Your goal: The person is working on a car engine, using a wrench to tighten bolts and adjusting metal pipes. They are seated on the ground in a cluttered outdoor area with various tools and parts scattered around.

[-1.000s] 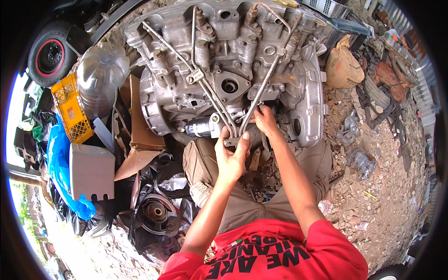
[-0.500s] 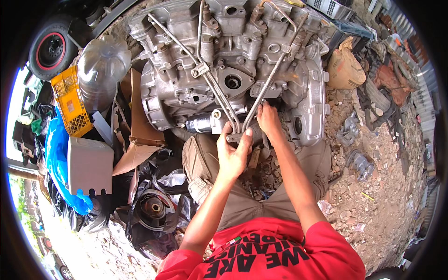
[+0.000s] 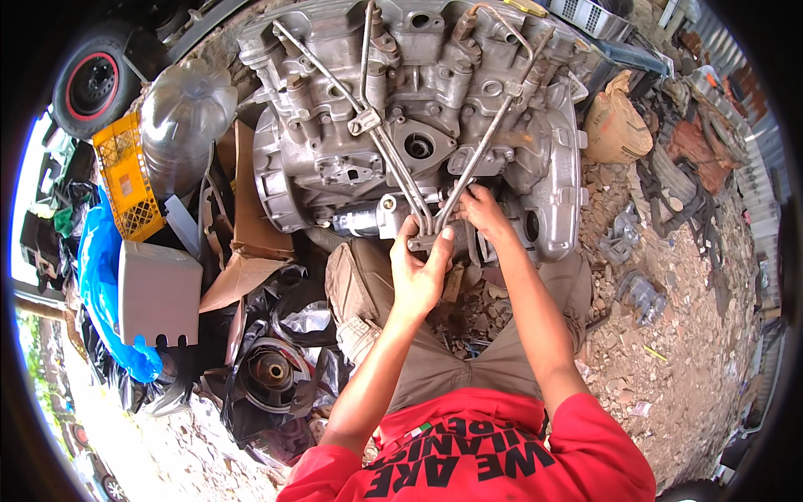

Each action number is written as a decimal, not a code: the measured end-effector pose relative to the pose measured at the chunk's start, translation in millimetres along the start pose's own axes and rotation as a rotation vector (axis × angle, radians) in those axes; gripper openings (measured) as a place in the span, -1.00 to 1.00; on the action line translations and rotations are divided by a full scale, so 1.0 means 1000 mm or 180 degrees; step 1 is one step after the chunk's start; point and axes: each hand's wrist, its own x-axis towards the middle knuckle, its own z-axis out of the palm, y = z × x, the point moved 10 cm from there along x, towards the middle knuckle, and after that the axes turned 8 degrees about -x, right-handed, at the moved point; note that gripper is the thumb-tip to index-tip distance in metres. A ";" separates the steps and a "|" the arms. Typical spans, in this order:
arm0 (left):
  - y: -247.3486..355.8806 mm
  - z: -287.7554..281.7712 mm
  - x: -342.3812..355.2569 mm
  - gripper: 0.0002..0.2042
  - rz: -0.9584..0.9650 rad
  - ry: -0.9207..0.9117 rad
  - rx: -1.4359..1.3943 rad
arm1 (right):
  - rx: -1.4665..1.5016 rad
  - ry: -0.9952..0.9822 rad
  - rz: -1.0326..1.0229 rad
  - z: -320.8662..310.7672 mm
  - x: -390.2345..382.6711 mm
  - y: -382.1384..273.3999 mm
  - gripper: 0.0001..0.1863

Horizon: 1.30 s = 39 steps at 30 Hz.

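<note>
A set of thin bent metal pipes (image 3: 391, 156) runs down across the front of a grey metal engine (image 3: 456, 67) and narrows to a bundle at the lower end. My left hand (image 3: 421, 276) is closed around that end, the thumb on a small clamp (image 3: 422, 243). Along the right-hand metal pipe (image 3: 487, 142), my right hand (image 3: 483, 211) has its fingers curled with the tips against the pipe; part of them is hidden. Beneath the pipes, beside my left hand, lies a silver and black cylindrical part (image 3: 358, 221) on the engine.
A cardboard box (image 3: 251, 201), a grey box (image 3: 159, 293), a yellow crate (image 3: 127, 180) and a large clear plastic bottle (image 3: 186, 117) crowd the left. Below them a round metal part (image 3: 272, 372) sits in black plastic. Rubble (image 3: 644, 376) and a brown sack (image 3: 619, 121) lie right.
My right hand's fingers have shifted left onto the pipe, and the hand has turned slightly. The left hand keeps its grip on the bundle's lower end.
</note>
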 end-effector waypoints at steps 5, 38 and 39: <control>0.003 0.001 -0.001 -0.70 0.0024 0.0108 0.0040 | -0.0166 0.0167 -0.0091 0.000 0.000 -0.006 -0.67; 0.009 0.005 0.001 -0.85 0.0163 0.0040 -0.0012 | 0.0143 0.0686 -0.0674 -0.006 0.006 0.006 -0.64; 0.009 0.004 0.001 -0.85 0.0168 0.0033 -0.0004 | 0.0123 0.0689 -0.0644 -0.005 0.007 0.008 -0.63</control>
